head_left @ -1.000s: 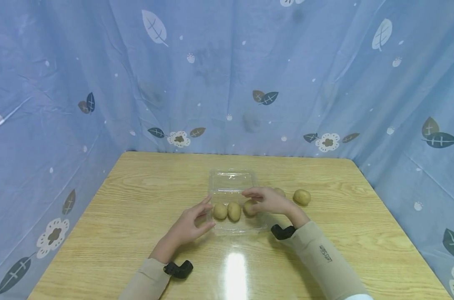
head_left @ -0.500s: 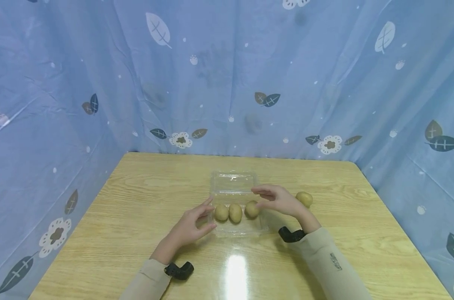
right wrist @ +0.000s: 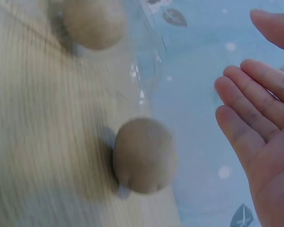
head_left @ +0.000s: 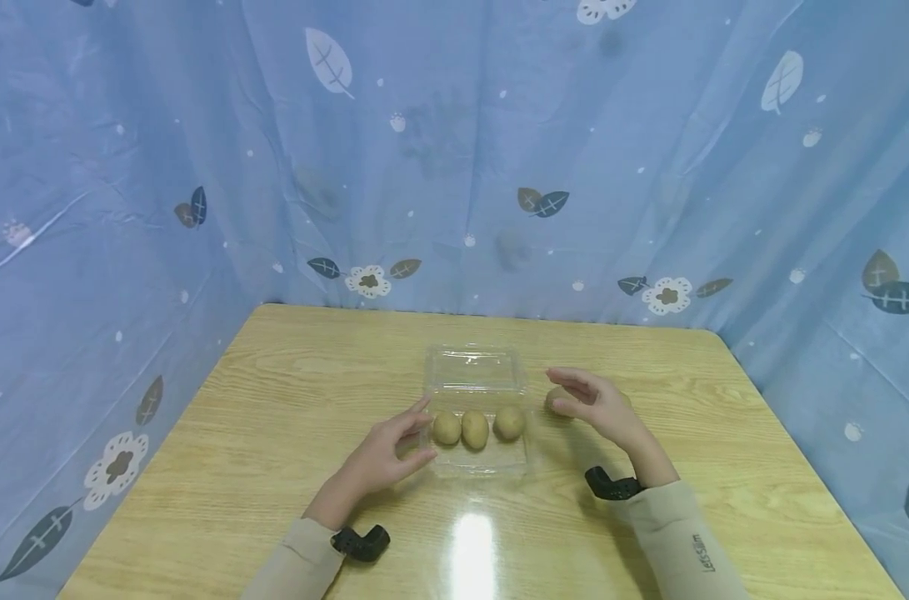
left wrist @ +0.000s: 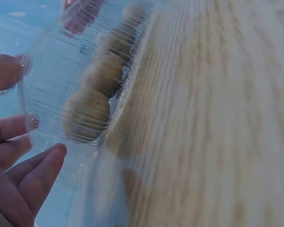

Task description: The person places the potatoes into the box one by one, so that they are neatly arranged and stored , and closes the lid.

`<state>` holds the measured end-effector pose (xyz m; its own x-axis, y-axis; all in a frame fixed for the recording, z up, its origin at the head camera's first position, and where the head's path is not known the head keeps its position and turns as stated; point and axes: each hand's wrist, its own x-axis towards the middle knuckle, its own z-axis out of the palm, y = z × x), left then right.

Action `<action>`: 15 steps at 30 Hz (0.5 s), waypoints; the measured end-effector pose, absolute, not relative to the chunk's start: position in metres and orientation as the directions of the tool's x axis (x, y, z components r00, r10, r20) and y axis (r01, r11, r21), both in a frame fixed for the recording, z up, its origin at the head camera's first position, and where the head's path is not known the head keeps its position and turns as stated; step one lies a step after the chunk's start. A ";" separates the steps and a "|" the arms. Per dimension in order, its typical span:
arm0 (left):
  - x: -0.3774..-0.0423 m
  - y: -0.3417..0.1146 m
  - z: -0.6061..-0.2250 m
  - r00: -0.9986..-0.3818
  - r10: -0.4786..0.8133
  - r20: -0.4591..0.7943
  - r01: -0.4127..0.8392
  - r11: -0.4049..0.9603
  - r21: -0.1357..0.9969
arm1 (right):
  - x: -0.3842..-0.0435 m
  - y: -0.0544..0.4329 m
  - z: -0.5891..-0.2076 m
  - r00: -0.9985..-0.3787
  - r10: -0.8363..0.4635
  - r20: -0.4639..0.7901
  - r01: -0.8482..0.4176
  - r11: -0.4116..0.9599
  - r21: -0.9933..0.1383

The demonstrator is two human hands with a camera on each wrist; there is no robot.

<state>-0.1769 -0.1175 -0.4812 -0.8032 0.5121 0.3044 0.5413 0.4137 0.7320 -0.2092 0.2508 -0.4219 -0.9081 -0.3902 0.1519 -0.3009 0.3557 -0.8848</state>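
Ahead of you and along both sides hangs a blue fabric curtain point(head_left: 439, 217), softly creased, falling in vertical folds. Its print scatters large white leaves point(head_left: 329, 62), paired brown and dark grey-green leaves point(head_left: 543, 202), and white flowers point(head_left: 367, 282) with brown centres, among small pale dots. Below it, your worktop point(head_left: 312, 375) is light yellowish wood with visible grain, its far corners rounded and its far edge close against the curtain. Near you, a bright white reflection point(head_left: 472, 554) gleams on the glossy surface, slightly right of centre.
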 end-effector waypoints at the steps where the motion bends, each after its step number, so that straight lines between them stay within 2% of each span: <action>1: -0.177 -0.117 -0.481 -0.803 0.513 0.304 0.541 0.413 0.733 | -0.207 0.254 -0.423 -0.914 -0.376 0.151 -0.293 0.354 -0.888; 15: -0.177 -0.118 -0.481 -0.805 0.516 0.293 0.532 0.408 0.742 | -0.198 0.292 -0.436 -0.951 -0.258 0.169 -0.256 0.357 -0.898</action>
